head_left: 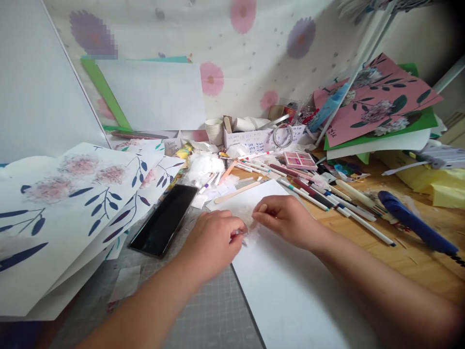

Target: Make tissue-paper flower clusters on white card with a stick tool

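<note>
My left hand [214,240] is closed in a pinch on a wisp of white, cotton-like fluff [248,237], low over a white sheet of paper [286,295]. Facing it from the right, my right hand [286,220] has thumb and forefinger pressed together at the same fluff; what lies between those fingertips is mostly hidden. A wooden craft stick [238,192] lies across the sheet's far edge. Just beyond sits a pile of white cotton [205,168]. Left of my left hand rests a black phone [165,220].
Painted flower sheets [105,194] overhang the grey cutting mat [203,310] at left. Scattered markers [312,194] and a blue-handled tool [414,223] cover the right side. Paper cups [214,132] and a white box [247,140] stand behind. Pink flower art [385,102] leans at back right.
</note>
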The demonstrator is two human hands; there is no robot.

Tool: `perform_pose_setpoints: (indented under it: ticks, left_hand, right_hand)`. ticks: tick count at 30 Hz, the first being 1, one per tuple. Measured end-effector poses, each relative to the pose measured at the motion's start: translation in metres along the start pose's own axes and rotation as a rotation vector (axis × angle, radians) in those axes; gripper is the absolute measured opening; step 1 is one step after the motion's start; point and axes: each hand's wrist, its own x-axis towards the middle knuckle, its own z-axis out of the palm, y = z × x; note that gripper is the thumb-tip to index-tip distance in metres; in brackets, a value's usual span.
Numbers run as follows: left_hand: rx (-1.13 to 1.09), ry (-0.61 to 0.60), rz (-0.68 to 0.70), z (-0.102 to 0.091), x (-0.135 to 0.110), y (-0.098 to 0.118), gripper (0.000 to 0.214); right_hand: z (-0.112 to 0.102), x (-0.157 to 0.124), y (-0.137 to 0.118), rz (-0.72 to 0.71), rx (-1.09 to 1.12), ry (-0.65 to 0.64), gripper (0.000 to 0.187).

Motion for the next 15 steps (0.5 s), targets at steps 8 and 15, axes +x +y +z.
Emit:
perform_pose_setpoints:
  ticks: [8, 15]
  left_hand:
    - [-0.043, -0.012, 0.002, 0.001, 0.003, -0.001, 0.024]
    - [-0.070, 0.009, 0.008, 0.005, 0.005, -0.004, 0.031]
  right_hand:
    - [-0.004, -0.004, 0.015, -0.099, 0.364, 0.104, 0.023]
    - [-0.002, -0.007, 0.011, -0.163, 0.193, 0.084, 0.022]
